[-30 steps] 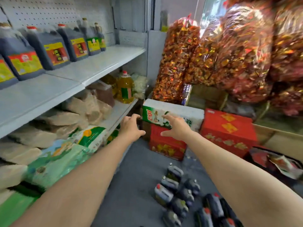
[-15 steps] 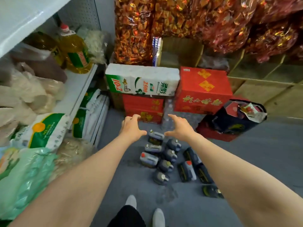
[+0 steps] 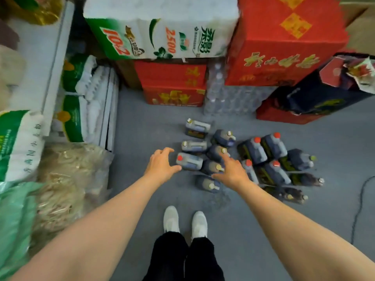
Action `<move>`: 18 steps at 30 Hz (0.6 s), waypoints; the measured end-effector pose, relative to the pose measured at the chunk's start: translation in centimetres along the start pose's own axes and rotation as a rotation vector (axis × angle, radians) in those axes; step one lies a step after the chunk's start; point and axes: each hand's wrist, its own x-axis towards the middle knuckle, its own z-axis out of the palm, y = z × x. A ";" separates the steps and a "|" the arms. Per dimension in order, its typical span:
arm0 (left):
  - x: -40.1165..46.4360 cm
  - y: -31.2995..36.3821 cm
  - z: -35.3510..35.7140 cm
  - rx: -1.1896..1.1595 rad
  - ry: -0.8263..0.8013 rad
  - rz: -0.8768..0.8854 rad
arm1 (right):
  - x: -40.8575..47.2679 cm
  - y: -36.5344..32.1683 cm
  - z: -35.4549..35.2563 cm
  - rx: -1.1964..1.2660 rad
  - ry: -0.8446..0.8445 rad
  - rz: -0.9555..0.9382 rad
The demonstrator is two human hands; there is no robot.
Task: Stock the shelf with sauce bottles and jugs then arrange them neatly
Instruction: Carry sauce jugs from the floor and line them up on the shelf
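Several dark sauce jugs stand clustered on the grey floor ahead of my feet. A red-capped jug (image 3: 189, 161) sits at the near left of the cluster, just right of my left hand (image 3: 161, 166), which is open with fingers spread and holds nothing. My right hand (image 3: 231, 171) hovers open above yellow-capped jugs (image 3: 213, 167), index finger extended. More red-capped jugs (image 3: 269, 147) stand to the right. A jug with a white cap (image 3: 197, 127) is at the far side. The shelf board (image 3: 43, 57) shows at the upper left.
Red cartons (image 3: 174, 84) and a white-green tissue pack (image 3: 160, 29) are stacked beyond the jugs, with a shrink-wrapped water-bottle pack (image 3: 233, 98) between them. Rice sacks (image 3: 18, 142) and noodle bags (image 3: 67, 179) fill the left. My white shoes (image 3: 184, 222) stand below; a cable (image 3: 359, 209) runs at right.
My view has tilted down from the shelf to the floor. Both open hands have come down close over the jug cluster.
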 end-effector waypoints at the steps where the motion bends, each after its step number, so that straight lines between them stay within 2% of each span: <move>1: 1.6 -0.9 1.4 -0.004 -0.010 0.000 | 1.4 0.8 1.4 0.002 -0.022 0.012; 12: 19.5 -12.6 16.4 -0.057 -0.046 0.043 | 18.3 7.4 17.9 0.017 -0.080 0.036; 18: 26.0 -14.9 21.7 -0.158 -0.031 0.110 | 24.9 9.1 23.2 0.033 -0.045 0.084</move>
